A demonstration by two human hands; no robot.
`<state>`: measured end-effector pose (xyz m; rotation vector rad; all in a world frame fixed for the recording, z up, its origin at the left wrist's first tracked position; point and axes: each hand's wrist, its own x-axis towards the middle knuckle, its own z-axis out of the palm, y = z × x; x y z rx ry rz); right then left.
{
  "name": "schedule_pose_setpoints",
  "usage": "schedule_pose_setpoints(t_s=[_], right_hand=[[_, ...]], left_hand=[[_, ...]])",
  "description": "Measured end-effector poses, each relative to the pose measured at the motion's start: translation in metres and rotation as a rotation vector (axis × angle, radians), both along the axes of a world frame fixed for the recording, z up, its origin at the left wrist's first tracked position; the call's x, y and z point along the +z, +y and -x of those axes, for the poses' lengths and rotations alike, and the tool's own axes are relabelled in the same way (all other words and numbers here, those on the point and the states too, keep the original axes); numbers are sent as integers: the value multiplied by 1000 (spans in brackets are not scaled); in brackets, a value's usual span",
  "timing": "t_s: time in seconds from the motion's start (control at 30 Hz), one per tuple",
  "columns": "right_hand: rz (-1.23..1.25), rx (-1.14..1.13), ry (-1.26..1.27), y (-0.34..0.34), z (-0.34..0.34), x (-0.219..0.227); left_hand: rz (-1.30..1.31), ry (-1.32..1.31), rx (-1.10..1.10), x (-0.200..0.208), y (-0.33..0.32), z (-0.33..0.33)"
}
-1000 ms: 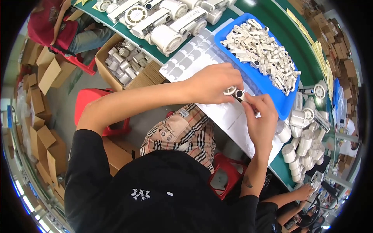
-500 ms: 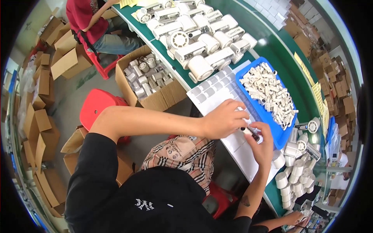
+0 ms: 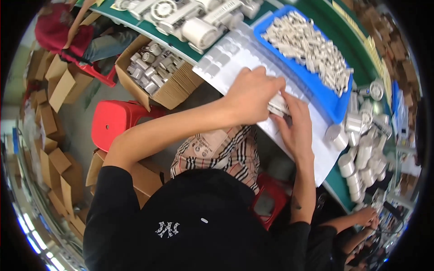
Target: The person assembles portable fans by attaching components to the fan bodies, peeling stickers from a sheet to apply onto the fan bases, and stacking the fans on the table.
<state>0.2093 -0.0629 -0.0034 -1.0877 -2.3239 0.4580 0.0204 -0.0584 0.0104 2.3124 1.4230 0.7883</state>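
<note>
Over the near edge of the white paper (image 3: 244, 56), my left hand (image 3: 254, 97) and my right hand (image 3: 297, 126) meet around a white plastic part (image 3: 278, 105). The left one is curled over its upper side. From the right, my thumb and fingers pinch it. Most of the part is covered, so its exact kind does not show. Just beyond the hands lies a blue tray (image 3: 335, 110), heaped with small white plastic pieces (image 3: 312, 52). Grey stickers (image 3: 221, 60) sit in rows on a sheet at the paper's far left.
White cylindrical housings with handles (image 3: 199, 31) crowd the green table's far left; more housings (image 3: 361, 158) pile up at right. A carton (image 3: 181, 83) of similar parts and a red stool (image 3: 115, 124) stand left. Co-workers sit far left and lower right (image 3: 366, 217).
The view has shifted, so the table sits higher in it. My hands have come closer together; a white part shows between them, where a small dark-and-white piece was visible before.
</note>
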Motion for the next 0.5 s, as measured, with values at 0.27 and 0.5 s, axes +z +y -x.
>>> schedule_pose_setpoints(t_s=[0.27, 0.5], right_hand=[[615, -151, 440, 7, -7, -4], [370, -105, 763, 1, -9, 14]], left_hand=[[125, -56, 71, 2, 1, -7], [128, -177, 66, 7, -13, 22]])
